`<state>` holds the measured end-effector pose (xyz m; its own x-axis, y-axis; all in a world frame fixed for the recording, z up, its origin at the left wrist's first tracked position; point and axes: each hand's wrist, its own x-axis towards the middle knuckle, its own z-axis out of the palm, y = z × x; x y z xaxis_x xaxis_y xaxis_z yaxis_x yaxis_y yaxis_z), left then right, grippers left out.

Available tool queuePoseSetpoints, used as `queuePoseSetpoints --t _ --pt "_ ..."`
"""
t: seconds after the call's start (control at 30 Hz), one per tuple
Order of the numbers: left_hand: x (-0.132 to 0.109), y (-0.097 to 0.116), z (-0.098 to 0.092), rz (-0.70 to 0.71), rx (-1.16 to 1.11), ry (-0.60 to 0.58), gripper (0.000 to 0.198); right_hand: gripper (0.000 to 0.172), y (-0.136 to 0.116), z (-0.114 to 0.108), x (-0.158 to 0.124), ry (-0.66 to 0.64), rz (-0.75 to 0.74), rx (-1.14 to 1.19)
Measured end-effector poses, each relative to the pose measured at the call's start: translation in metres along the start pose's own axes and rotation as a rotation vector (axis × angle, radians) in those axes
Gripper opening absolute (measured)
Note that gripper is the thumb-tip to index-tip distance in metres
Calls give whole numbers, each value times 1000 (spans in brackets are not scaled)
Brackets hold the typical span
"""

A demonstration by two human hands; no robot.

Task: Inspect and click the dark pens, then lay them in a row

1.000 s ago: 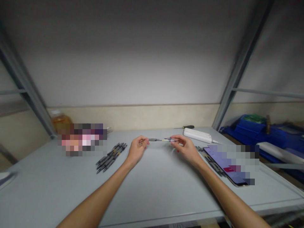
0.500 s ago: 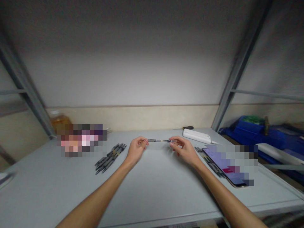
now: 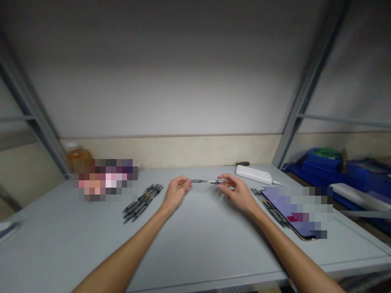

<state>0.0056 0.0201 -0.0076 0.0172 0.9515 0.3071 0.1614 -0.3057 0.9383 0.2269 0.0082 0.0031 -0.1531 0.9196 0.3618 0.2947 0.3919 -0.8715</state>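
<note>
Squarely between the two hands, a slim pen (image 3: 204,180) hangs level just above the middle of the grey counter (image 3: 195,244), dark grey at its left end with a thin pale stretch toward the right. Both forearms reach forward and converge on it. The left hand (image 3: 176,191) pinches the left end with curled fingers, and the right hand (image 3: 237,192) nips the right end between thumb and forefinger. A heap of dark pens (image 3: 142,201) lies left of the left hand, and a white device (image 3: 254,174) sits behind the right
</note>
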Motion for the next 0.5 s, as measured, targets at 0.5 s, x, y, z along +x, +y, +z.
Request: queuePoseSetpoints --t 0.5 --pt "-3 -1 -1 112 143 -8 19 37 -8 0 -3 -202 230 154"
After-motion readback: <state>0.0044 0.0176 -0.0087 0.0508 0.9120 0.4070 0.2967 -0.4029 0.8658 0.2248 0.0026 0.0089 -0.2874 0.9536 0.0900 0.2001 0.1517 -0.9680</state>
